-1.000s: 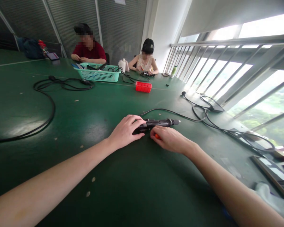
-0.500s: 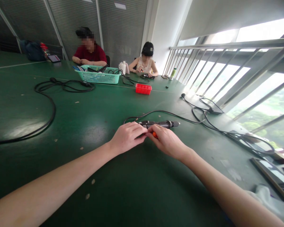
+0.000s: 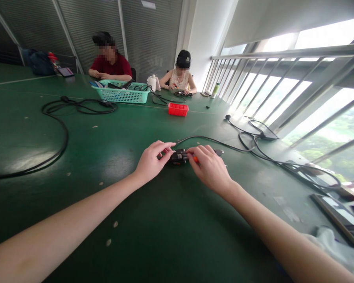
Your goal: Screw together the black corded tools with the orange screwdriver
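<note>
A slim black corded power tool (image 3: 179, 157) lies across the green table in front of me, its metal tip pointing right. At its left end is my left hand (image 3: 153, 159), thumb and fingertips closing on the tool's edge. My right hand (image 3: 211, 167) lies over the tool's middle and hides much of it. An orange handle (image 3: 196, 159) shows between the right thumb and fingers; the rest of that small tool is hidden. The black cord (image 3: 206, 137) runs from behind the tool toward the right.
A red bin (image 3: 178, 110) and a turquoise basket (image 3: 122, 95) with tools stand farther back. Coiled black cables (image 3: 85, 107) lie at left, more (image 3: 261, 135) at right beside the railing (image 3: 271, 94). Two people sit across the table. A dark tray (image 3: 339, 216) is at lower right.
My left hand has drawn back leftward from my right hand, uncovering the tool's rear part. The right hand has shifted slightly right and still holds the orange handle.
</note>
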`<action>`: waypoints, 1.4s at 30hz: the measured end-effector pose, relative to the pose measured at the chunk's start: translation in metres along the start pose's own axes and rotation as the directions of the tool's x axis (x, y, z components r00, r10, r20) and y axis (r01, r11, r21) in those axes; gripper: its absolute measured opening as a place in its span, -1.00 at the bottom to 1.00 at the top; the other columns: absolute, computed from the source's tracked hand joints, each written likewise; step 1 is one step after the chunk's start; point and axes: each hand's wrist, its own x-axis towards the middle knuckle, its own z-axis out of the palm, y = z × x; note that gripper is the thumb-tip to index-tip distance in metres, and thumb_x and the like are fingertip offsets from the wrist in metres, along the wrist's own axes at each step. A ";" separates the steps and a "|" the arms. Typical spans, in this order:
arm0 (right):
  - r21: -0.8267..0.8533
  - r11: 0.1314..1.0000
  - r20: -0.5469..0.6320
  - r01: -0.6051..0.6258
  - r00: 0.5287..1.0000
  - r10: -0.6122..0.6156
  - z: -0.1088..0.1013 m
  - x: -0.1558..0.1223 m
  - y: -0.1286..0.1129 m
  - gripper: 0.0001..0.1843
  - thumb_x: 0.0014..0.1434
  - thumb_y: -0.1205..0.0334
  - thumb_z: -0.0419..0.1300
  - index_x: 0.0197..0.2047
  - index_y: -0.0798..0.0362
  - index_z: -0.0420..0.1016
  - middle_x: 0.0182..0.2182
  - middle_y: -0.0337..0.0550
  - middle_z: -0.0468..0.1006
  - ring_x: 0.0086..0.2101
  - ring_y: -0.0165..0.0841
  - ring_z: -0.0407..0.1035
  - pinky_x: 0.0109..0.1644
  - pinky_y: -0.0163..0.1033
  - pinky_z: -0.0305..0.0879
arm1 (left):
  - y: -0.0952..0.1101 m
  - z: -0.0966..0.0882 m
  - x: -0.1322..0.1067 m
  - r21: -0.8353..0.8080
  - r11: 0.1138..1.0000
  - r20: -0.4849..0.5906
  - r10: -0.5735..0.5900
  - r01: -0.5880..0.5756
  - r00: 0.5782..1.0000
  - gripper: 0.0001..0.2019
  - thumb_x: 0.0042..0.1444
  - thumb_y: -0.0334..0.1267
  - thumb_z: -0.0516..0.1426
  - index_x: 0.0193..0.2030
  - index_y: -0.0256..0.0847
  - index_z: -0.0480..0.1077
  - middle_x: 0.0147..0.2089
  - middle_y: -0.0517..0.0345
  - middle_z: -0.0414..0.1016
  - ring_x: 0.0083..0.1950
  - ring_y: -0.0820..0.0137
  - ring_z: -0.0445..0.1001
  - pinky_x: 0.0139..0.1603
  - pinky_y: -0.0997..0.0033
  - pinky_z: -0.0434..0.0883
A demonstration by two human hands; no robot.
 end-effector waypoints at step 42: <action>0.386 0.876 -0.377 0.290 0.916 -0.136 0.006 -0.007 -0.012 -0.67 0.39 0.24 0.22 0.09 -0.09 0.15 -0.07 -0.07 0.57 -0.08 -0.28 0.54 -0.03 -0.10 0.55 | -0.036 -0.016 0.015 -0.415 0.853 0.412 -0.133 0.316 0.901 -0.79 0.11 -0.16 0.37 -0.27 -0.26 0.53 0.21 -0.10 0.58 0.04 0.19 0.61 0.05 0.15 0.49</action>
